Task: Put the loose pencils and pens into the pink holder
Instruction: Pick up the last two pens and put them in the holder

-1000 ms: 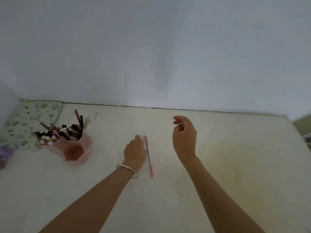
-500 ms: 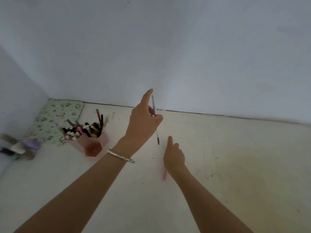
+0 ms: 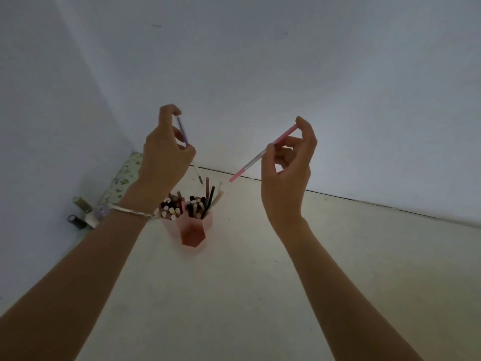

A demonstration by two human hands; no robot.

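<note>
The pink holder [image 3: 194, 231] stands on the table [image 3: 260, 282], already packed. Above it the left hand [image 3: 164, 155] pinches a purple pen [image 3: 183, 134], tip down; the right hand [image 3: 289, 173] pinches a pink pen [image 3: 263, 153] slanted toward it. With little room left, a dropped pen may strike packed ends and bounce out

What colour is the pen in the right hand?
The pen in the right hand is pink; the head view shows it.
</note>
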